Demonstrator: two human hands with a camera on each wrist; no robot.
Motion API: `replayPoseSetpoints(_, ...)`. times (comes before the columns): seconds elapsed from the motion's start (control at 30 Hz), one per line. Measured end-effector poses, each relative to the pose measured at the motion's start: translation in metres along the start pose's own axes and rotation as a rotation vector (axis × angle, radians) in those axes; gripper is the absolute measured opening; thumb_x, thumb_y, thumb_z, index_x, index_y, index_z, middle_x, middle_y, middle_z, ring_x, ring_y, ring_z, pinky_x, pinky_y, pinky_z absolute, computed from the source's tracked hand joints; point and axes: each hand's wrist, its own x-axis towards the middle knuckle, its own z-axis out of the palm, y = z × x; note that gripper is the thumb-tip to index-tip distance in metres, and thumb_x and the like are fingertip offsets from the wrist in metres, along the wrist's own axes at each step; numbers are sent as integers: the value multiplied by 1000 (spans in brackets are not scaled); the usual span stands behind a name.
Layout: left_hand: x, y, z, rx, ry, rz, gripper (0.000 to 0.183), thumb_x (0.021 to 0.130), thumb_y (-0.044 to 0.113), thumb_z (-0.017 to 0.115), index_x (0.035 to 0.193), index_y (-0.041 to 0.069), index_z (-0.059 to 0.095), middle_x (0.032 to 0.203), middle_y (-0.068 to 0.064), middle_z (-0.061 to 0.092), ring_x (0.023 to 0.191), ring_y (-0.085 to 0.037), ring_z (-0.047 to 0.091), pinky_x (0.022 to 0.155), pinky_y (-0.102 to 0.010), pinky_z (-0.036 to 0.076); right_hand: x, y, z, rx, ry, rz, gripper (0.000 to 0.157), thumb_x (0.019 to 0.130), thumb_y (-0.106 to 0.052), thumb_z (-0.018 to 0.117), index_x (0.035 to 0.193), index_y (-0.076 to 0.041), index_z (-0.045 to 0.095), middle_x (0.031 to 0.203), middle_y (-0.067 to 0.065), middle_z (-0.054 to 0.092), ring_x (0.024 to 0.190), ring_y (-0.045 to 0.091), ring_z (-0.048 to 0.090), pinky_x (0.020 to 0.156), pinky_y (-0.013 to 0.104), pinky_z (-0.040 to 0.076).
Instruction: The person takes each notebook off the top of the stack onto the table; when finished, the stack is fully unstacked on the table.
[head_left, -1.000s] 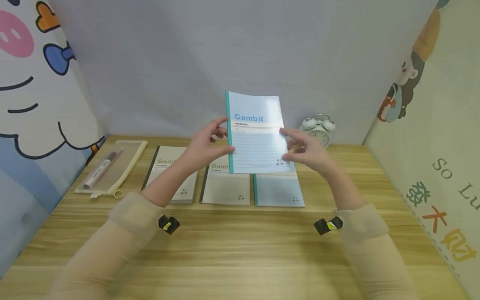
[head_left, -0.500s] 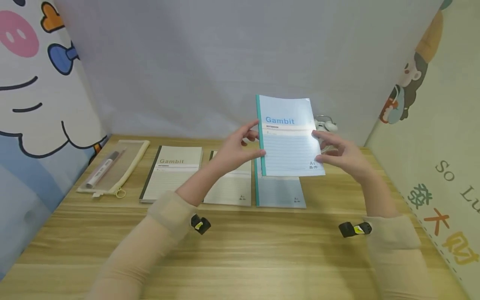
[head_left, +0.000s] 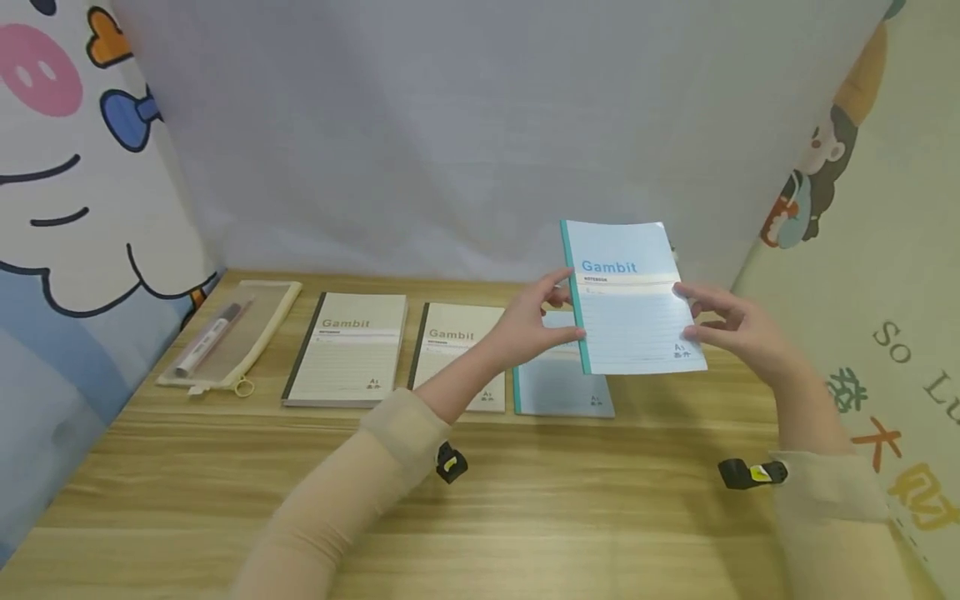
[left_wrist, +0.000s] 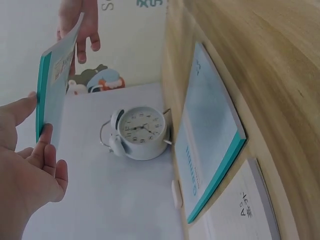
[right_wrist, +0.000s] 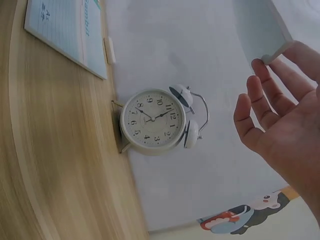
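Both hands hold a light blue Gambit notebook up above the table, its cover toward the head camera. My left hand pinches the teal spine between thumb and fingers. On the opposite long edge, my right hand pinches the notebook near its lower corner. Under and left of it lies a second blue notebook, partly covered in the head view. Two cream notebooks with dark spines lie further left: a thicker one and one partly behind the left forearm.
A white twin-bell alarm clock stands at the table's back, mostly hidden by the raised notebook in the head view. At the far left lies a mesh zip pouch with a marker. A small white block lies near the back edge.
The held blue notebook and both hands have moved right, over the clock's place, and have come down a little. The grip of both hands is the same. The other notebooks have stayed put.
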Motion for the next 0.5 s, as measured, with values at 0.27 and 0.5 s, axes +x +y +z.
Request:
replayPoseSetpoints(0.27,10,-9,32,85,-45,-2,76,84,26,73,147,15,33,121,-1,56,114,-16,48,93,-32,45,-19,22,-15,-26,-25,28,52,89,1,60,139,-4,45,129,-10,48,104,9,44,81,13,41)
replayPoseSetpoints(0.5,17,-17,55,89,-90,-59,78,84,28,72,148,14,31,125,-2,56,118,-16,47,97,-28,42,-30,39,-23,-108,-72,141,58,90,-8,63,144,-12,41,126,-9,46,106,6,44,80,12,37)
